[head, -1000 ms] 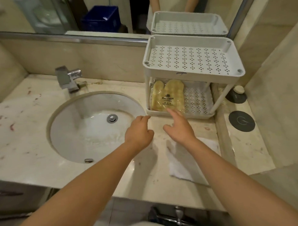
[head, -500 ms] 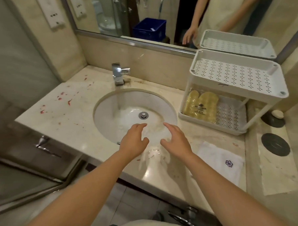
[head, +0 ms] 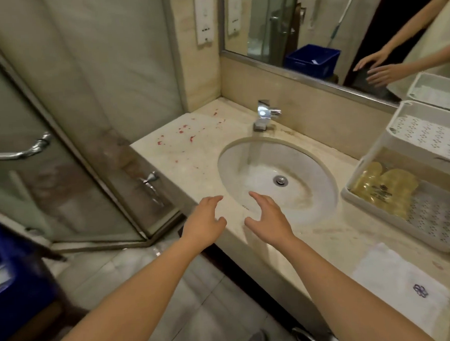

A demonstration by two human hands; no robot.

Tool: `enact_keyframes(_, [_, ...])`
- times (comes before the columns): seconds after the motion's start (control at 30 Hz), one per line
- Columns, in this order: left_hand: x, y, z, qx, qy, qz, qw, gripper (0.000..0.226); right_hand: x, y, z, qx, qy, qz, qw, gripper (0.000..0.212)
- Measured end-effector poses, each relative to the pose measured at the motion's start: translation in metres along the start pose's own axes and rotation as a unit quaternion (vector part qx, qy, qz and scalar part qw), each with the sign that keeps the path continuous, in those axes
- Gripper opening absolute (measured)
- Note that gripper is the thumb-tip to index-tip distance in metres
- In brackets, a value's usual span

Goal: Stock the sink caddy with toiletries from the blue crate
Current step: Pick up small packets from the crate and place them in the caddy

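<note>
The white two-tier caddy [head: 373, 161] stands on the counter at the right edge. A yellow wrapped packet [head: 384, 186] lies on its lower shelf; the perforated top shelf [head: 428, 133] is bare. My left hand [head: 204, 222] and my right hand [head: 268, 220] hover empty, fingers spread, over the counter's front edge by the sink, well left of the caddy. The blue crate [head: 10, 295] shows blurred at the far left edge, low on a dark stand, and its reflection appears in the mirror.
The oval sink [head: 292, 195] with a chrome tap [head: 264, 115] sits mid-counter. A white folded towel [head: 404, 283] lies at the front right. Red specks mark the counter's left part. A glass shower door [head: 63, 164] with a metal handle fills the left.
My view has swung left, away from the caddy. Both hands drew back from the packet on the lower shelf and moved left past the sink front. The blue crate has come into view.
</note>
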State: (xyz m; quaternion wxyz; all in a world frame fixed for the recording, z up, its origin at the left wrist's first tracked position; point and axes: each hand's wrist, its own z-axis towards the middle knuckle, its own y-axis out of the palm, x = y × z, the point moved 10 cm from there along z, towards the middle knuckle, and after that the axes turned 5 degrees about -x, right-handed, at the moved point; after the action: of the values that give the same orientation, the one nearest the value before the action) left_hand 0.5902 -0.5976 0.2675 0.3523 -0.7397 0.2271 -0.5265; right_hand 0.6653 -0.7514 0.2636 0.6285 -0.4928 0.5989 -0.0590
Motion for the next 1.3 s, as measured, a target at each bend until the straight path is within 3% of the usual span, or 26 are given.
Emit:
enact_keyframes(0.27, [-0.092,-0.066,-0.094,0.066,-0.066,0.02,0.995,0.059,-0.098,0.087,-0.024,-0.061,-0.077,-0.043,0.994,0.074])
enact_keyframes(0.63, [-0.208,-0.133,-0.244,0.138,-0.174,0.064,0.973,0.063,-0.219,0.224,-0.089,-0.138,-0.201,-0.135,0.96,0.077])
enact_keyframes(0.97, [-0.283,-0.164,-0.36,0.206,-0.258,0.066,0.942,0.065,-0.297,0.322,-0.144,-0.188,-0.294,-0.185,0.919,0.077])
enact_keyframes(1.3, [-0.345,-0.182,-0.421,0.264,-0.344,0.031,0.901,0.067,-0.356,0.393,-0.157,-0.225,-0.363,-0.22,0.877,0.08])
